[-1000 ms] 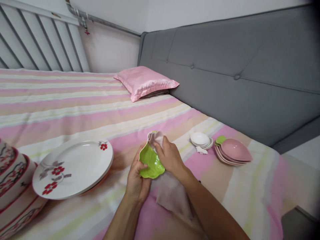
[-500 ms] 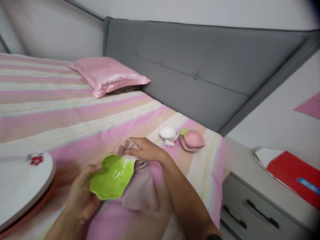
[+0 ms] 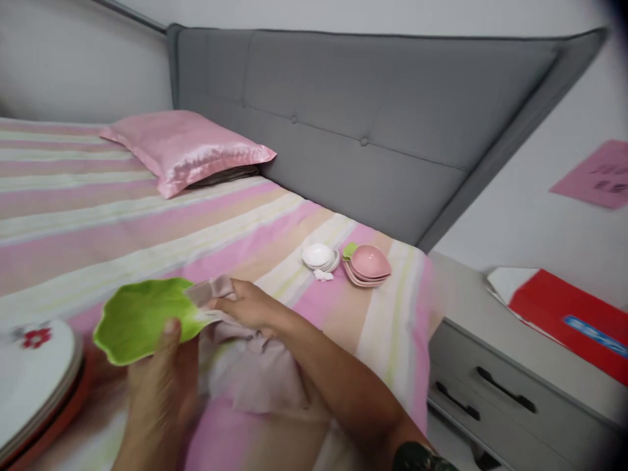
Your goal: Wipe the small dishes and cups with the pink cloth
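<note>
A green leaf-shaped dish (image 3: 140, 317) with a wavy rim and a pale stem end is held above the bed. My left hand (image 3: 164, 373) grips it from below, thumb over the near rim. At the stem end my right hand (image 3: 250, 306) is closed on a pale pink cloth (image 3: 258, 373), pressing it round that end of the dish; the rest of the cloth hangs down. Farther right on the bed lie a stack of small white dishes (image 3: 318, 255) and a stack of pink leaf-shaped dishes (image 3: 369, 263) with a green tip.
At lower left, white plates (image 3: 44, 373) with a red flower are stacked on something orange-red. A pink pillow (image 3: 189, 147) lies by the grey headboard (image 3: 318, 85). The nightstand (image 3: 461, 294) at right bears a red packet (image 3: 564, 314).
The green dish has moved left and turned, so its pale stem end now points to the right hand. My right hand has also shifted left with the cloth. The camera view has shifted slightly.
</note>
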`<state>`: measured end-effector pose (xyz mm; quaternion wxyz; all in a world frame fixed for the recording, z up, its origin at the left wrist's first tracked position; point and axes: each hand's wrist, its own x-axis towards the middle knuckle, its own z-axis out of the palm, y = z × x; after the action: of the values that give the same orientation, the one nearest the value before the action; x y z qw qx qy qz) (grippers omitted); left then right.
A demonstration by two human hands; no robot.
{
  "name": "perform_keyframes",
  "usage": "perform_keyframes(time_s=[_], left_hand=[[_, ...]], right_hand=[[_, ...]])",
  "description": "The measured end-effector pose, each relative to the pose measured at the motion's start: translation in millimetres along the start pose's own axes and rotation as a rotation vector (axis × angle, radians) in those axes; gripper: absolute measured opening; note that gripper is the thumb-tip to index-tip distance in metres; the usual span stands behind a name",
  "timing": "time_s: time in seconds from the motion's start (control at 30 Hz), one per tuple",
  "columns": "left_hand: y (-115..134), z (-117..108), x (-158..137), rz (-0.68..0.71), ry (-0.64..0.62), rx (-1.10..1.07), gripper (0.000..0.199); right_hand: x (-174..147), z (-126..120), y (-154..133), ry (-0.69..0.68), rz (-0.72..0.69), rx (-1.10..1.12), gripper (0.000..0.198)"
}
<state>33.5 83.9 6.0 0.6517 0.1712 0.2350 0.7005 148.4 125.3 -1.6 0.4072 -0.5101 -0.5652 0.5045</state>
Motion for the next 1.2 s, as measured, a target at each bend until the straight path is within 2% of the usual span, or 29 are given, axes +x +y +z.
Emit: perform_keyframes(time_s=[0.03,0.07,0.23,0.33,0.5,0.73,0.97,1.2], left_hand=[[0.0,0.5,-0.7,0.108,0.036,0.032,0.037],[0.3,0.3,-1.0,0.138,0.062,0.048,0.036],[3.0,-6.0,-1.9,0.072,0.111,0.012,0.023],[4.4,-7.2,-3.8,0.04,0.171,-0.002,0.023],[3.7,-9.3,-3.8,0.126,0.202,0.043,0.028],[2.9,-12.5,-5.7,0.163,0.227,0.086,0.025],[2.1,-8.7,-10.5,0.091,0.218,0.101,0.023],[-0.7,-6.9,-10.4,0.082,0.195,0.116,0.026]], right_hand=[[-2.0,1.3,1.9,-0.025,-0.056,-0.066,0.019],[-3.8,1.8,3.3,-0.045,-0.09,-0.127,0.021],[-11.7,-1.4,-2.4,-0.078,-0.194,-0.429,0.02],[-17.8,-1.6,-10.9,-0.116,-0.272,-0.605,0.017],[-22.6,3.8,-14.6,-0.182,-0.276,-0.836,0.021],[-23.1,9.5,-13.0,-0.15,-0.3,-0.931,0.016],[-27.1,13.6,-15.8,-0.012,-0.314,-0.967,0.049],[-28.6,16.0,-15.5,0.119,-0.311,-0.916,0.056]])
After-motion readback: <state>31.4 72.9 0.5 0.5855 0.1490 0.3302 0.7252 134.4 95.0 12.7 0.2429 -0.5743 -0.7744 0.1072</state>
